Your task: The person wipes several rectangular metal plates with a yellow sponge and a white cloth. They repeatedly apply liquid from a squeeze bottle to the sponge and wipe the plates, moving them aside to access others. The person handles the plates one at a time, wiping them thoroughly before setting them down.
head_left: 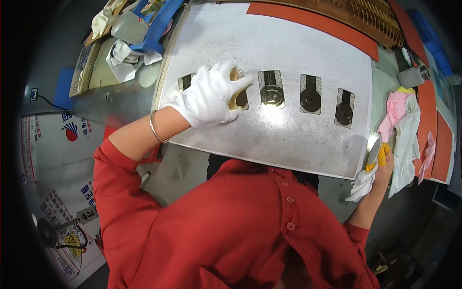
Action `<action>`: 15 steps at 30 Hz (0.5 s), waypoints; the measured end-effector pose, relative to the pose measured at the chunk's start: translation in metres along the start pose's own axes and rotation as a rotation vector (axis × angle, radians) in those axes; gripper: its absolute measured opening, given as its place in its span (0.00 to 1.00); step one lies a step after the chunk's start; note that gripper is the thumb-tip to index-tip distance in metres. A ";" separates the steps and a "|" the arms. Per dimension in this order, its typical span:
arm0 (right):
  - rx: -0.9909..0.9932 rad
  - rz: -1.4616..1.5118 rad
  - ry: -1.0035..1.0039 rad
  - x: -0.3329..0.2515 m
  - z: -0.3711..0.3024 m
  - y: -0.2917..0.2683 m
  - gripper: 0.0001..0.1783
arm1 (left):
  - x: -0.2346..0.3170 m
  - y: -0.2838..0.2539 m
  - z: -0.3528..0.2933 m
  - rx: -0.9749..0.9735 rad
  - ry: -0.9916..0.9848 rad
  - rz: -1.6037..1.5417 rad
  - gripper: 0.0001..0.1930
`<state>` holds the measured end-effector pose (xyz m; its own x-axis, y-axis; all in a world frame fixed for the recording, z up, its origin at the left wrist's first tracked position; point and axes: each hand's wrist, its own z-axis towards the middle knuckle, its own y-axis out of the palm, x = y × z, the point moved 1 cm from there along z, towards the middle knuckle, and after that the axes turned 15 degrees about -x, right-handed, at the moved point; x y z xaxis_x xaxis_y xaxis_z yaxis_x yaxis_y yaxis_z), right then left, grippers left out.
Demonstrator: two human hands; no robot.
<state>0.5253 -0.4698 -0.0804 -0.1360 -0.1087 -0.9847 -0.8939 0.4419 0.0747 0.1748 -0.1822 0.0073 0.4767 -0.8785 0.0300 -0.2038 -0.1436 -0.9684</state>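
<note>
A large grey metal plate (288, 53) lies on the bench with a row of rectangular cut-outs, each holding a dark round part (310, 98). My left hand (211, 94), in a white glove, rests flat on the plate over the second cut-out, touching a brass-coloured part (236, 98) under its fingers. My right hand (380, 166) is at the plate's lower right corner, wearing yellow finger cots and gripping a white cloth (362, 185) with a small shiny piece (374, 149) against the plate's edge.
Pink and white cloths (402, 125) lie right of the plate. Crumpled white rags (125, 60) and a blue tray (156, 24) sit at the upper left. An orange strip (313, 21) and a comb-like rack (375, 17) run along the far edge.
</note>
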 end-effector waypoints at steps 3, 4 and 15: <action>0.013 -0.020 -0.023 0.001 0.002 0.000 0.09 | 0.009 -0.004 0.001 -0.156 -0.037 0.136 0.28; -0.026 0.016 -0.025 0.003 0.002 -0.003 0.09 | 0.007 -0.003 -0.001 -0.115 -0.035 0.105 0.28; 0.015 -0.026 0.035 -0.004 0.005 0.001 0.11 | -0.039 0.025 -0.041 0.169 -0.028 -0.323 0.43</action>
<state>0.5267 -0.4648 -0.0769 -0.1280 -0.1509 -0.9802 -0.8910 0.4517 0.0468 0.1163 -0.1704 -0.0080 0.5174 -0.7870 0.3361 0.1042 -0.3319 -0.9375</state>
